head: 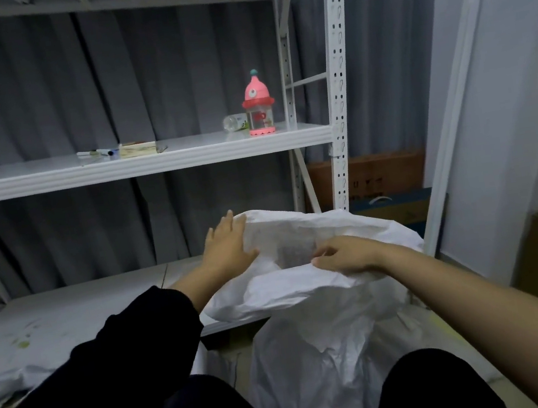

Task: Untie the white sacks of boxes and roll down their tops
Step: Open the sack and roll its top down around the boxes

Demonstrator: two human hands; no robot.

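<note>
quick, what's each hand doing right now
Left hand: open, straight fingers pressed flat against the far rim of the white sack.
Right hand: closed, pinching the sack's near rim.

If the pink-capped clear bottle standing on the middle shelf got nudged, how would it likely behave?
The pink-capped clear plastic bottle looks tall over a narrow base, so it would probably tip rather than slide. It seems empty, hence likely light. Once down, its round body could roll along the white metal shelf, like the clear bottle lying on its side beside it.
</note>
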